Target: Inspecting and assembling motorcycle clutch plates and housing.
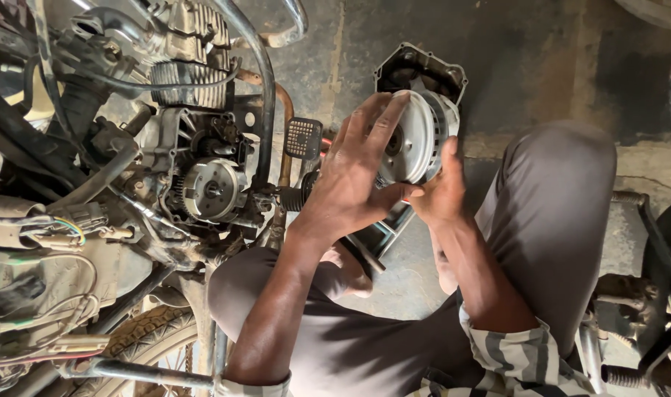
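1. Between the raised knees of the crouching person, seen from the head camera, a round silver clutch drum [422, 136] is held up in both hands, above the concrete floor [541, 66].
2. The left hand [350, 180] lies over the drum's near face, fingers [383, 121] spread across it and gripping it; the thumb side is hidden.
3. The right hand [440, 187] cups the drum from below and from its far side, closed around the rim.
4. Just behind the drum, a dark engine cover [424, 70] rests on the floor, its open side up; the drum overlaps its lower edge in this view.
5. Left of the hands stands a motorcycle engine [181, 147] with its side opened; a round toothed assembly [212, 190] shows in the opening, well apart from the drum.
6. A black ribbed foot pedal [304, 138] sticks out between the engine and the left hand, near the fingers but not touching them.
7. At the lower left edge a knobbly tyre [148, 331] shows beside the person's left knee.
8. Striped cuffs [519, 356] cover both forearms near the bottom edge.
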